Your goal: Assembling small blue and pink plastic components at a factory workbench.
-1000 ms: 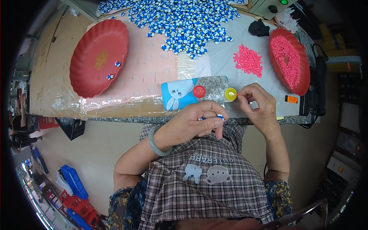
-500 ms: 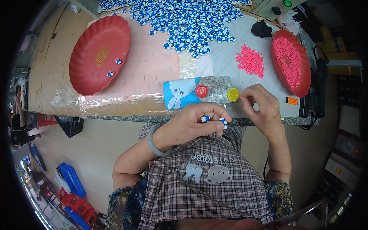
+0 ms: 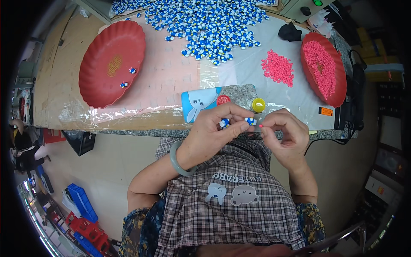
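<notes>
A small blue-and-white figure point(image 3: 250, 121) is held between the thumb and fingertips of the left hand point(image 3: 212, 125), and a second blue-and-white figure point(image 3: 224, 123) is tucked among the same hand's bent fingers. A tiny bright-pink piece point(image 3: 261, 126) is pinched between the thumb and forefinger of the right hand point(image 3: 287, 135), just beside the first figure; whether the two touch cannot be told. A pale green, smooth bangle point(image 3: 175, 158) is worn on the left wrist.

Just beyond the left hand's fingers, a round red plastic cap point(image 3: 223, 100) is partly hidden from view. A round yellow plastic cap point(image 3: 258, 105) is set just beyond the right hand's fingertips. Farther beyond the right hand, a loose patch of bright-pink pieces point(image 3: 277, 68) is spread, and to that hand's right more are heaped in a scalloped red tray point(image 3: 338, 92). Two small figures point(image 3: 132, 70) are held in a larger scalloped red dish point(image 3: 100, 64), well to the left hand's left. Well beyond both hands, a broad blue-and-white pile point(image 3: 209, 32) is massed.
</notes>
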{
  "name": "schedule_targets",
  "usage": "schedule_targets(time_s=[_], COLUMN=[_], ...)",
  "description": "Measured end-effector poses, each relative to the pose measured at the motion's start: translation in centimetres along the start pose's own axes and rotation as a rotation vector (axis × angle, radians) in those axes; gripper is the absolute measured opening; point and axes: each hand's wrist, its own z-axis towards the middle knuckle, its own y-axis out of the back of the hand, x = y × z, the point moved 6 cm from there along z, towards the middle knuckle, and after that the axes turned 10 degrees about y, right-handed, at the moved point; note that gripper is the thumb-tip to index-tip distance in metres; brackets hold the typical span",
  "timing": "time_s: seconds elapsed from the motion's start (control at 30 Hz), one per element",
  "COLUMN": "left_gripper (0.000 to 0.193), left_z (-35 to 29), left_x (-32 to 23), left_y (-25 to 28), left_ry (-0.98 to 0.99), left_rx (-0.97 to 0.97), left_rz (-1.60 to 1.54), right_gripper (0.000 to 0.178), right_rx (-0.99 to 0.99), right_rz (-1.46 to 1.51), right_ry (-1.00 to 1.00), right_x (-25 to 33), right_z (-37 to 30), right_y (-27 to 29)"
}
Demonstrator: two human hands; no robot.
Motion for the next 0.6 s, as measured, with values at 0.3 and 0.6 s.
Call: schedule_targets(time_s=[0.3, 0.6], left_gripper=[0.019, 0.023], left_z=[-0.3, -0.6], left_x=[-1.1, -1.6], left_y=[0.0, -0.3], left_ry=[-0.139, -0.252], left_rx=[-0.106, -0.176], left_rz=[0.240, 0.449], right_gripper=[0.019, 0.020], right_rx=[-0.049, -0.050], right_rz=[-0.204, -0.297], right_ry=[0.158, 0.218], right_x=[0.9, 1.1], right_z=[0.7, 0.6], right_y=[-0.9, -1.1])
